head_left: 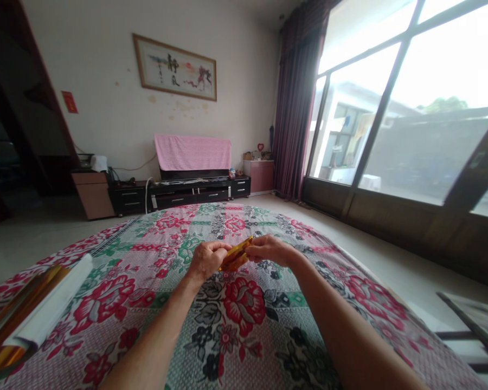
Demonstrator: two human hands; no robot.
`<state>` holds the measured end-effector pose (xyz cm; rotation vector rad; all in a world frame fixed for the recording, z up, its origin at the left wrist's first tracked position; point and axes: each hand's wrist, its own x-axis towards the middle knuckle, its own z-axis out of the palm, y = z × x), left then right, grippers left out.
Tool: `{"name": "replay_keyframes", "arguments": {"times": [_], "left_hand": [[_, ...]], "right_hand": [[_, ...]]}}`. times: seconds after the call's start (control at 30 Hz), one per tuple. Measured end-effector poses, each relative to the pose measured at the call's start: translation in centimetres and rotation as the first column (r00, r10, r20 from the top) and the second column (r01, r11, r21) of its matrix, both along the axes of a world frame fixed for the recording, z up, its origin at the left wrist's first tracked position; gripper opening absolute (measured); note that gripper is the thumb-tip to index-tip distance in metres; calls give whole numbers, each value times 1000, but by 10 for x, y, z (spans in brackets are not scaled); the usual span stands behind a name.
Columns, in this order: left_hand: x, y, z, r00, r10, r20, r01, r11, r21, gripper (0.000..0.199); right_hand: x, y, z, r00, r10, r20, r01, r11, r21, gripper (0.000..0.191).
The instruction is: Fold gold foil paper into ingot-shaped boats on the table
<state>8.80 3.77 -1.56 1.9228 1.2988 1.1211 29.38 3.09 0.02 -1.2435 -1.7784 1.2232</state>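
Observation:
Between my two hands, just above the flowered tablecloth [211, 319], is a small folded piece of shiny gold foil paper [236, 259]. My left hand [207, 260] pinches its left end, the thumb lying along the top edge. At the right end, my right hand [270, 250] grips it between thumb and fingers. The piece tilts up toward the right, and its lower side looks creased. My fingertips partly cover both ends.
A roll of gold foil [36, 292] with white sheeting [59, 303] lies at the table's left edge. A bench or stool [475, 319] stands at the lower right. Beyond the table are a low black cabinet [179, 197], a pink cloth [193, 153] and large windows [423, 108].

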Motion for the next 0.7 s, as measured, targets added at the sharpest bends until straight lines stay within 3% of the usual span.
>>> {"name": "replay_keyframes", "arguments": {"times": [0.23,0.47,0.7], "left_hand": [[-5,1,-4,992,64,112,-63,998,-20,42],[-5,0,-15,954,-85,289,136,977,-164,44],[-4,-1,-18,956,-150,253,199,963,-181,36]], "right_hand": [[6,11,-12,981,-60,-186,65,998,19,25],[8,15,-26,938,-98,-333,96,995,-22,32],[3,10,-23,966,-67,-249,51,996,-73,33]]}}
